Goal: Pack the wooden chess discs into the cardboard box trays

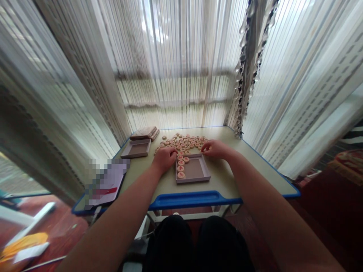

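Note:
A shallow cardboard box [206,173] lies on the table in front of me. Round Chinese chess pieces [180,169] with red characters stand in a column along its left wall, and another piece [186,159] sits beside the column near the top. Behind the box spreads a pile of loose Chinese chess pieces [184,142]. My left hand [165,158] is at the box's upper left corner, its fingers curled together; what they hold, if anything, is hidden. By the upper right corner, my right hand [216,149] has its fingers bent down at the pile's edge, their contents too small to tell.
A second shallow box [149,148] or lid lies at the left, with a folded board-like stack [143,133] behind it. A tablet or phone [109,185], partly pixelated, rests on the left table edge. The table [255,173] has a blue rim; sheer curtains [181,94] hang behind.

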The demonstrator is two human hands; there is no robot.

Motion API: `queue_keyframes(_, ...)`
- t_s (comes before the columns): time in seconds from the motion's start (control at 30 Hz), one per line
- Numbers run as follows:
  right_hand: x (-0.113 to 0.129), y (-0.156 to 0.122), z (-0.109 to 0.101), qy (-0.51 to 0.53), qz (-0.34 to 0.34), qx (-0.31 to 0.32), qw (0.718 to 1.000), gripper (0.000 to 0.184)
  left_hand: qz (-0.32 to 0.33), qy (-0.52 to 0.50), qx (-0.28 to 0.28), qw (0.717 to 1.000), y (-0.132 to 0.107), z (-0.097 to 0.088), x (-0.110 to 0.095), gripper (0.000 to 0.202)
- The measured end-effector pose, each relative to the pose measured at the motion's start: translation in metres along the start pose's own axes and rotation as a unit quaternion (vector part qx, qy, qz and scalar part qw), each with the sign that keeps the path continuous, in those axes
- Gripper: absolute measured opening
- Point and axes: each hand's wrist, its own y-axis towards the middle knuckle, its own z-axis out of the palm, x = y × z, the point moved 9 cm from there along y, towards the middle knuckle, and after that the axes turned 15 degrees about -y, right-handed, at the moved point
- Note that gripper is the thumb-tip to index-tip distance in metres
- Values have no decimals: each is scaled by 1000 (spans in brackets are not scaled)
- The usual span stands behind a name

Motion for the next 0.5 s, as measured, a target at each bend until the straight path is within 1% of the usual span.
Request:
queue_keyframes(0.17, -4, 1, -2, -10, 6, -22, 1000, 24, 0, 7, 5, 1000, 0, 1, 1, 26)
queue_keyframes(0.33, -1, 2, 3, -13, -13, -5, 1000, 21, 2, 18, 5, 1000, 0, 2, 1, 26)
queue_keyframes(0.4, -1, 2, 2, -14, -14, -11, 1000, 22, 2, 16, 5, 1000, 0, 2, 0, 25)
queue_keyframes(0.47, -5, 2, -3, -24, 6, -27, 999, 24, -4, 12, -2, 1000, 1, 0, 1, 25)
queue_keyframes(0.5, -10, 1, -6, -34, 27, -37, 998, 25, -9, 9, -9, 1000, 1, -1, 3, 25)
